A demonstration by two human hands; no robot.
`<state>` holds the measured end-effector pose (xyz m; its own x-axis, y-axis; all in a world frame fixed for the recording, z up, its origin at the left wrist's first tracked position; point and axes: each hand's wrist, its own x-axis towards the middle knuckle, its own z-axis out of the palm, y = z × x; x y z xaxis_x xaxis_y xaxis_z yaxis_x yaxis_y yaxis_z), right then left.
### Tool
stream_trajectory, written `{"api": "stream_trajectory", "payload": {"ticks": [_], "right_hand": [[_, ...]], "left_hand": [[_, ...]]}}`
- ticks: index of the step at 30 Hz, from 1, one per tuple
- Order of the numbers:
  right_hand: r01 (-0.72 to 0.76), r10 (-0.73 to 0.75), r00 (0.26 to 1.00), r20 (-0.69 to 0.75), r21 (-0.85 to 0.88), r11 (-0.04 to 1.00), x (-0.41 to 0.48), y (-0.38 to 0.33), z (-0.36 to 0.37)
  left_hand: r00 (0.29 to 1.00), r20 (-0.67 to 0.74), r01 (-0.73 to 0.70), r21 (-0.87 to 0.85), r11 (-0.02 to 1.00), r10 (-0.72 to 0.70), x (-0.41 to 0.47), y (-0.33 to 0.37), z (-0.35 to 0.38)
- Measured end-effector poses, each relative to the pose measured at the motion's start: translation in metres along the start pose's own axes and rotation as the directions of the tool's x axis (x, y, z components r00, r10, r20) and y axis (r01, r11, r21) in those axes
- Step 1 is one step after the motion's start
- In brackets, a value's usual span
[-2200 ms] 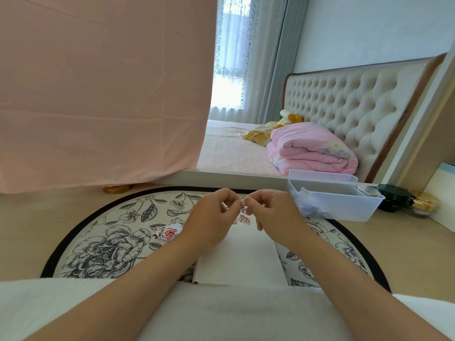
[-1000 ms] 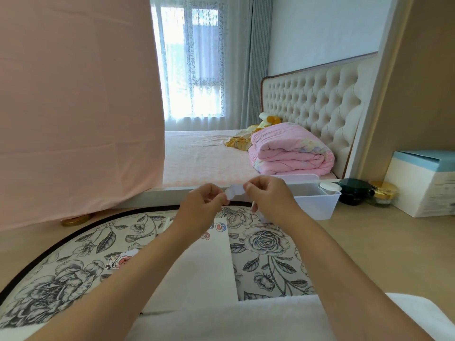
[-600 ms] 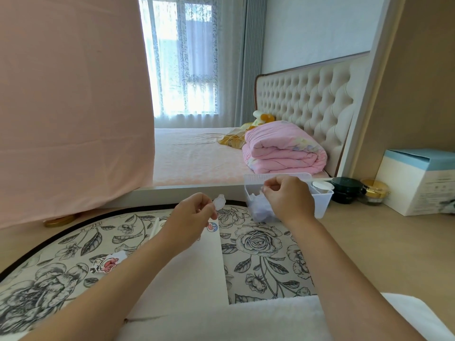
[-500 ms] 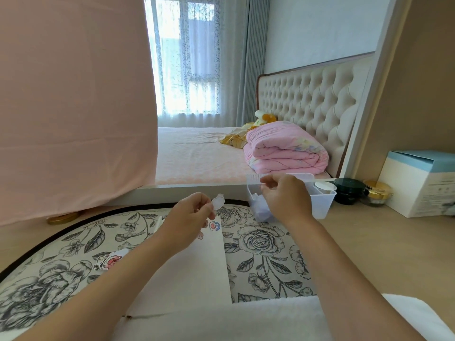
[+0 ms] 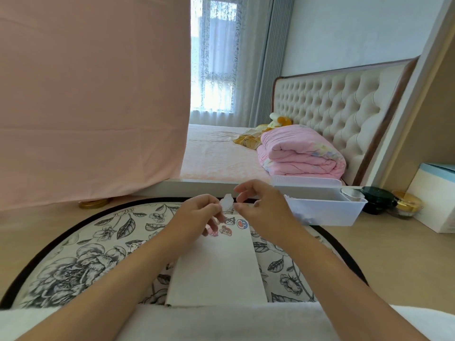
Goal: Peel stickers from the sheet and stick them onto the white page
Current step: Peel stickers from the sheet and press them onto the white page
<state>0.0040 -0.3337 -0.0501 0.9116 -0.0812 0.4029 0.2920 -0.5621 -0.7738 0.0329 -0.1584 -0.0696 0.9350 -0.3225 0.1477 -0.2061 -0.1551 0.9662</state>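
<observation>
A white page lies lengthwise on the round floral mat in front of me. Several cartoon stickers sit at its far end. Just above that end, my left hand pinches a small pale sticker between thumb and fingertips. My right hand is close on the sticker's right side. Its index finger and thumb are apart, their tips right by the sticker's edge. A small sticker piece lies on the mat by my left forearm.
A white plastic bin stands at the mat's far right edge, holding scraps. Beyond it are a dark jar, a gold jar and a white-and-blue box. A bed platform runs behind; pink cloth hangs left.
My right hand left the sticker, went over the white bin, then came back beside the sticker. My left hand kept pinching the sticker. The view swung right, then back toward the page.
</observation>
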Motion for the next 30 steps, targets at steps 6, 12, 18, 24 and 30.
{"api": "stream_trajectory", "payload": {"ticks": [6,12,18,24,30], "right_hand": [[-0.357,0.208,0.918,0.336,0.478,0.803,-0.007,0.000,-0.001],[-0.346,0.100,0.884,0.457,0.495,0.797,-0.009,-0.004,-0.005],[-0.300,0.088,0.908,0.409,0.489,0.819,-0.007,-0.006,-0.006],[-0.221,0.130,0.965,0.229,0.431,0.875,-0.003,-0.007,0.001],[-0.072,0.100,0.956,0.276,-0.108,0.991,0.001,0.000,-0.008]], "left_hand": [[0.962,0.273,0.046,-0.137,0.989,-0.007,-0.003,0.002,-0.008],[0.868,0.496,0.217,-0.312,0.925,-0.036,-0.006,0.005,-0.014],[0.840,0.540,0.314,-0.403,0.860,-0.054,-0.004,0.000,-0.009],[0.871,0.473,0.360,-0.434,0.826,-0.131,-0.002,-0.001,-0.002],[0.989,-0.098,-0.100,0.080,0.992,0.108,0.002,0.000,-0.004]]}}
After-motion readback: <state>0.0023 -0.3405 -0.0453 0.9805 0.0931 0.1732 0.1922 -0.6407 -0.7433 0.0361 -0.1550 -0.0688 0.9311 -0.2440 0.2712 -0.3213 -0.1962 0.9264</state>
